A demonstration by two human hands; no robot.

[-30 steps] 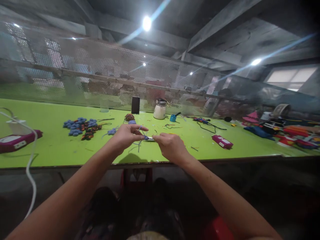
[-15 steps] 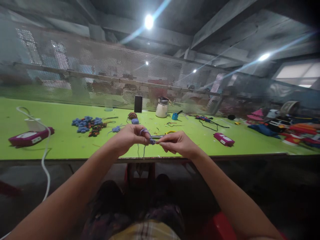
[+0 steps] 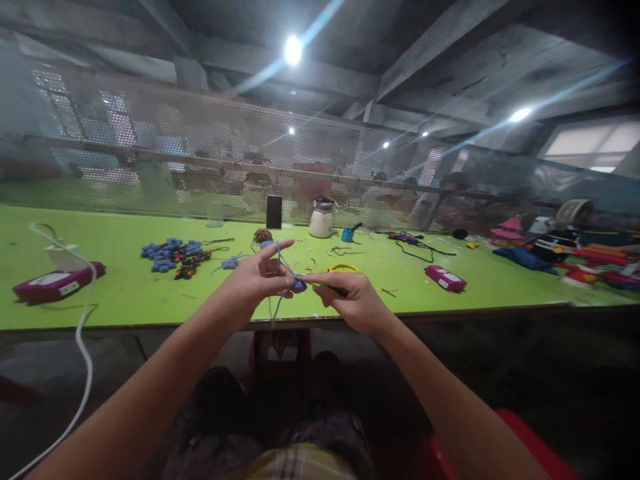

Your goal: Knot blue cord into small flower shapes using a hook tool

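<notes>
Pinching the blue piece [image 3: 299,285] to steady it, my left hand [image 3: 253,277] tensions yarn [image 3: 287,264]; at three o'clock, my right hand [image 3: 361,301] clasps a slim tool [image 3: 336,289].

Two hands [image 3: 256,278] share one blue piece [image 3: 299,285] and one thin tool [image 3: 303,275]. The tabletop [image 3: 125,307] carries two purple power strips [image 3: 445,279], one white plug [image 3: 63,257], one phone [image 3: 274,212], one jug [image 3: 321,221], one blue pot [image 3: 348,235], one multicolour yarn ball [image 3: 263,235], one yellow loop [image 3: 343,267] and one loose blue flower [image 3: 230,263]. The clustered flowers [image 3: 167,253] are too packed to count.
</notes>
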